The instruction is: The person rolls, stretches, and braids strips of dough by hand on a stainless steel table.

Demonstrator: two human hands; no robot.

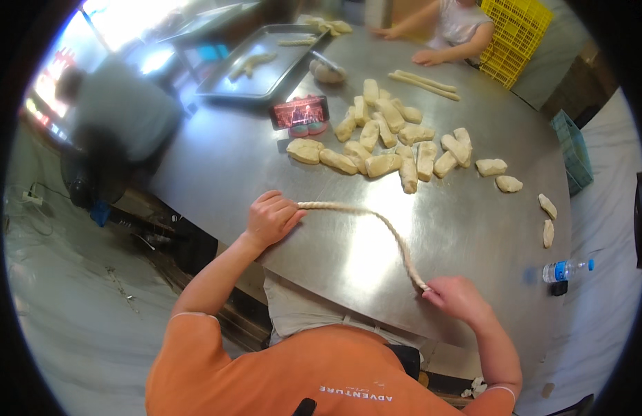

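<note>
A long twisted rope of pale dough point(376, 216) lies in a curve across the near part of the steel table. Its left end is in my left hand point(271, 219), whose fingers are closed over it. My right hand point(459, 298) pinches the other end at the table's near right. Between the hands the strand bends toward me and touches the metal. Beyond it lie several short, thick dough pieces point(383, 163) in a loose pile, some resting on others.
Steel table point(217, 166) carries a phone point(300, 112) showing a video, a baking tray point(217, 90) with shaped dough, two dough strips point(425, 84) and a water bottle point(567, 270). A person point(459, 35) rests both hands at the far edge; yellow crates point(518, 35) stand behind. Another person point(123, 111) is at left.
</note>
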